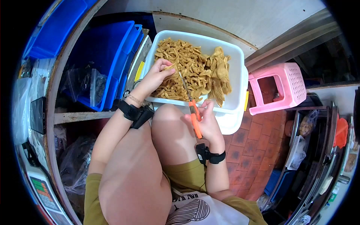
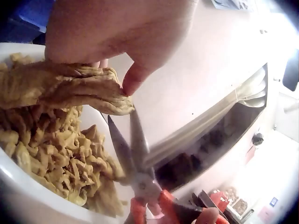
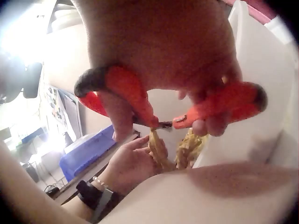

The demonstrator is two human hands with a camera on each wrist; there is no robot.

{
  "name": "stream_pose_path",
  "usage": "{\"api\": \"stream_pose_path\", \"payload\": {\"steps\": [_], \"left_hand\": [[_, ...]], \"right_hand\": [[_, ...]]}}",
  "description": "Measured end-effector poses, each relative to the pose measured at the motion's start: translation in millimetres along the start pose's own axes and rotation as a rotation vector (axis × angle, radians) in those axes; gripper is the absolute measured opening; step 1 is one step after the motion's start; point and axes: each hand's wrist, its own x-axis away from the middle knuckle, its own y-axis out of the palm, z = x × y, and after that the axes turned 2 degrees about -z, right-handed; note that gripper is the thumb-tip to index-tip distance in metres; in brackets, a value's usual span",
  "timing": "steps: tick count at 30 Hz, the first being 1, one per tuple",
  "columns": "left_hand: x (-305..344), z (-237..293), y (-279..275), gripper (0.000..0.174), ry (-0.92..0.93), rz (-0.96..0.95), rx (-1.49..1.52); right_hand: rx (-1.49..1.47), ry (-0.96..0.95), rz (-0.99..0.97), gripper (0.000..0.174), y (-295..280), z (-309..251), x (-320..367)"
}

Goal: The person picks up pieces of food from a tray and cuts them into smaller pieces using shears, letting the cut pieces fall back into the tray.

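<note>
The left hand [image 1: 160, 75] pinches a folded brown strip [image 2: 70, 88] between thumb and fingers above a white tub [image 1: 237, 67]. Cut brown pieces [image 2: 60, 158] fill much of the tub, with larger uncut pieces [image 1: 219, 71] at its right side. Orange-handled scissors [image 1: 195, 120] are held in the right hand [image 1: 210, 125], its fingers through the handles [image 3: 224, 105]. In the left wrist view the scissor blades [image 2: 133, 144] stand apart, with one tip close by the strip's end; whether they touch cannot be told.
A pink stool [image 1: 279, 88] stands right of the tub on red floor tiles [image 1: 249, 140]. Blue bins [image 1: 105, 60] are on the left. The person's bare knees [image 1: 170, 127] are just below the tub. A shelf rack [image 1: 315, 150] is at the right, a scale [image 1: 45, 195] at lower left.
</note>
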Motion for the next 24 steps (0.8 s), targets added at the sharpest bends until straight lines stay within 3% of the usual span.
{"api": "stream_pose_path", "payload": {"steps": [7, 12, 22, 24], "left_hand": [[1.1, -0.1, 1.3, 0.031, 0.039, -0.004, 0.011], [1.8, 4.8, 0.7, 0.027, -0.057, -0.053, 0.025], [0.5, -5.3, -2.2, 0.022, -0.072, -0.159, 0.102], [-1.5, -8.5, -2.4, 0.022, -0.073, -0.193, 0.080]], "right_hand": [[0.038, 0.017, -0.041, 0.060, -3.2, -4.6, -0.5], [-0.026, -0.007, -0.040, 0.065, 1.5, -0.5, -1.8], [0.079, 0.016, -0.005, 0.064, 11.8, -5.2, -8.0], [0.159, -0.048, 0.035, 0.053, 13.6, -8.8, -8.9]]}}
